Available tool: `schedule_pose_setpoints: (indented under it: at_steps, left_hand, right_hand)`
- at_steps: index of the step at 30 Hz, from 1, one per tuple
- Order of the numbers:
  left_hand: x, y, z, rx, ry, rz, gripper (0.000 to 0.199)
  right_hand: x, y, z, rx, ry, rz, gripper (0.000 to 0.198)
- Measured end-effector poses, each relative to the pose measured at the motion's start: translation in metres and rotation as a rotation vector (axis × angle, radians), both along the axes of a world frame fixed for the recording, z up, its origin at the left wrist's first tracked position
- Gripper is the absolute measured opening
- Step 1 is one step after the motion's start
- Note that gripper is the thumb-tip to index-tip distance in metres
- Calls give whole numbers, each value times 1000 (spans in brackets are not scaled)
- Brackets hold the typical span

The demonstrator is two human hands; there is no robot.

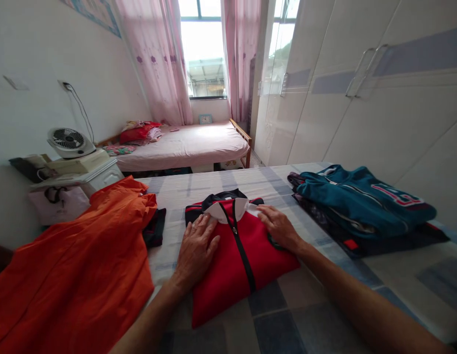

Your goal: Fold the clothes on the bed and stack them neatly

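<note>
A folded red jacket with a white stand-up collar and a black front zip (223, 260) is lying on a bed sheet in blue, grey and white checks (276, 332), its collar pointing away from the person. The bare left hand (199, 241) is resting palm down on the jacket's left shoulder, its fingers extended beside the collar and its thumb spread apart, gripping nothing. The bare right hand (278, 226) is lying over the jacket's right shoulder, fingertips touching its white panel; its thumb is hiding from view, so whether it is pinching the fabric I cannot tell. Dark cloth with red trim (193, 214) is showing behind the jacket's collar. To the jacket's left, a bright orange garment (88, 260) is spreading toward the near edge. To the jacket's right, well apart, a folded teal zip-up top with pale-edged red lettering (361, 201) is lying on dark folded clothing (405, 243). Far beyond the jacket, a wooden-framed bed with a pink sheet (184, 147) is standing before a window.
</note>
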State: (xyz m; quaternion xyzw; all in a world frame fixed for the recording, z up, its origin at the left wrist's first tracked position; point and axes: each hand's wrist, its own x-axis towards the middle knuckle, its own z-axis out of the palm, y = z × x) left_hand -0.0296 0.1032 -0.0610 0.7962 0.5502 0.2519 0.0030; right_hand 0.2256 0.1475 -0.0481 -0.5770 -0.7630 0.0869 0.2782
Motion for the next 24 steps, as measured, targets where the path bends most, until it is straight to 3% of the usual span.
schedule_pose_setpoints:
  at_steps: [2, 5, 7, 9, 12, 16, 19, 24]
  left_hand:
    - [-3, 3, -1, 37, -131, 39, 42]
    - [-10, 10, 1, 110, -397, 136, 41]
    - [-17, 15, 0, 140, -517, 200, 41]
    - [-24, 18, -3, 127, -573, 241, 41]
    - [-32, 21, -10, 53, -626, 275, 40]
    - [-33, 20, -11, 20, -675, 298, 38]
    - [-30, 18, -6, 40, -639, 288, 37]
    - [-27, 15, -1, 80, -589, 275, 39]
  right_hand:
    - [9, 9, 6, 26, 26, -215, 43]
    - [13, 26, 21, -168, -4, -350, 53]
    - [9, 39, 26, -331, 28, -329, 53]
    - [2, 51, 25, -407, 87, -274, 40]
    - [-5, 64, 22, -416, 181, -156, 23]
    - [-1, 70, 19, -461, 520, -21, 23]
    - [3, 71, 14, -494, 680, -12, 13]
    - [-2, 69, 13, -540, 759, 1, 15]
